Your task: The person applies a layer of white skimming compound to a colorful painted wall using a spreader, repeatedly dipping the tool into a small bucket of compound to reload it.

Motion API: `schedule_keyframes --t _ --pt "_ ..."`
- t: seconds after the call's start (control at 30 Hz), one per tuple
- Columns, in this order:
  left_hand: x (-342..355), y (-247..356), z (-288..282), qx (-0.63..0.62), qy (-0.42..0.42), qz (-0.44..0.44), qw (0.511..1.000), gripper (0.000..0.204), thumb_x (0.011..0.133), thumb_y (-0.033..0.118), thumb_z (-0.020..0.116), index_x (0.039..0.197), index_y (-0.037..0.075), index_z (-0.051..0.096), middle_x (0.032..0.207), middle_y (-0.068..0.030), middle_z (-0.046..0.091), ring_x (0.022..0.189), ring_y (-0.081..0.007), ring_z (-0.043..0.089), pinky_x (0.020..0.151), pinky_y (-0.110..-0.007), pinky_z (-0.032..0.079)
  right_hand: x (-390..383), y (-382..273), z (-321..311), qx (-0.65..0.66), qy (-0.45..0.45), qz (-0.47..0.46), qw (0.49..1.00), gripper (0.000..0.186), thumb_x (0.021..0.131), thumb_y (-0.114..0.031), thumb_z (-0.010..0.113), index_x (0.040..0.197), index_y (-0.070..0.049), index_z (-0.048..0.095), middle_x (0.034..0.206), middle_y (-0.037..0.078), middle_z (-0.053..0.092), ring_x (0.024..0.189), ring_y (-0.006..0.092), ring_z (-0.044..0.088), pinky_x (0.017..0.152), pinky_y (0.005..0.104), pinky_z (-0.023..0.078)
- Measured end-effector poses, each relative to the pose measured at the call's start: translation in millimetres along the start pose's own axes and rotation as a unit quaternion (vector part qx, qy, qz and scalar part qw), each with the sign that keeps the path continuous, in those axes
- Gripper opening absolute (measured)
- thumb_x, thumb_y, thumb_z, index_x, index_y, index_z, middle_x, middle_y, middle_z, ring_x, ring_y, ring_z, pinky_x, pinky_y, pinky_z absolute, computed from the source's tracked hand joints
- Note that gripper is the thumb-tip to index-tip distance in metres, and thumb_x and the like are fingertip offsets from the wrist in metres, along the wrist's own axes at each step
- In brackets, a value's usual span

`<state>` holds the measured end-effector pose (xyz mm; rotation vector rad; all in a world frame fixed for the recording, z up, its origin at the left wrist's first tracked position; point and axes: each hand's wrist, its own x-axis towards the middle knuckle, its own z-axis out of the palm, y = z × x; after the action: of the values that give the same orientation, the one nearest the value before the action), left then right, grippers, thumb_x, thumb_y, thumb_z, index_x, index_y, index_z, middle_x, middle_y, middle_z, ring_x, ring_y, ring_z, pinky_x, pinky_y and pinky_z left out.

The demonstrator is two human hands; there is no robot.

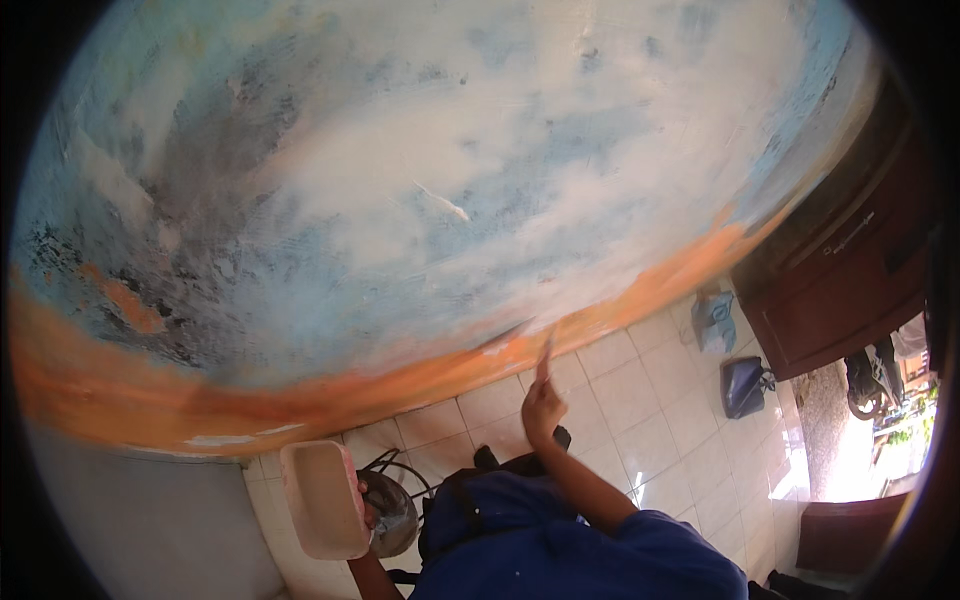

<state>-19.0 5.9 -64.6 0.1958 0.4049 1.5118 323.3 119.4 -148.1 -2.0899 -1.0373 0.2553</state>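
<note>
My left hand (368, 505) is closed on the side of a cream rectangular plastic tub (325, 500), held tilted at the lower left. Pale smears mark the tub; what it contains is hard to make out. My right hand (543, 412) grips a slim, flat hand tool (546, 358), its tip close to the orange lower band of the painted wall (430, 240). Whether the tip touches the wall I cannot tell. Blue, white and dark patches cover the wall above the band, with a raised white streak near the middle.
Below the wall lies a pale tiled floor (640, 410). A round grey container (390, 515) and black cables stand beside the tub. To the right are a light blue container (714, 322), a dark blue one (742, 388) and a brown door (840, 275). A grey surface (150, 520) fills the lower left.
</note>
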Motion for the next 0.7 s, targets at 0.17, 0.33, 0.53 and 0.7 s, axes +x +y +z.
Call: schedule_keyframes --t 0.17,0.33,0.53,0.7 --pt "6 -6 6 0.0 -0.011 -0.019 1.0 0.064 0.086 0.044 0.049 0.13 0.0 0.033 0.105 -0.0324 0.045 0.054 -0.0342 0.055 0.04 -0.037 0.05 38 -51 46 0.125 0.144 -0.006 0.982 0.021 0.087 -0.013 0.053 0.099 0.002 0.061 0.066 0.022 0.057 0.049 0.0342 0.054 0.046 0.0406 0.041" --pt "8 -3 11 0.002 -0.026 -0.021 0.999 0.065 0.086 0.045 0.05 0.13 -0.001 0.032 0.105 -0.0323 0.045 0.054 -0.0349 0.056 0.041 -0.038 0.051 -42 -133 80 0.163 0.089 -0.162 0.969 0.029 0.082 -0.011 0.057 0.108 0.001 0.059 0.079 0.025 0.063 0.055 0.0342 0.061 0.048 0.0401 0.048" --pt "9 0 11 -0.004 -0.043 -0.019 0.999 0.067 0.086 0.045 0.05 0.129 -0.002 0.032 0.105 -0.0322 0.045 0.055 -0.0358 0.056 0.043 -0.039 0.052 -61 -56 13 0.204 -0.033 -0.3 0.931 0.03 0.077 -0.003 0.063 0.106 0.003 0.06 0.098 0.023 0.064 0.072 0.0307 0.067 0.058 0.0344 0.054" --pt "-2 -3 8 -0.004 -0.036 0.001 0.999 0.067 0.086 0.046 0.05 0.129 -0.002 0.032 0.105 -0.0323 0.045 0.057 -0.0362 0.057 0.044 -0.038 0.053 -14 -29 -21 0.082 0.069 -0.068 0.992 0.03 0.088 -0.005 0.05 0.117 0.003 0.056 0.102 0.021 0.064 0.078 0.0313 0.066 0.062 0.0339 0.052"
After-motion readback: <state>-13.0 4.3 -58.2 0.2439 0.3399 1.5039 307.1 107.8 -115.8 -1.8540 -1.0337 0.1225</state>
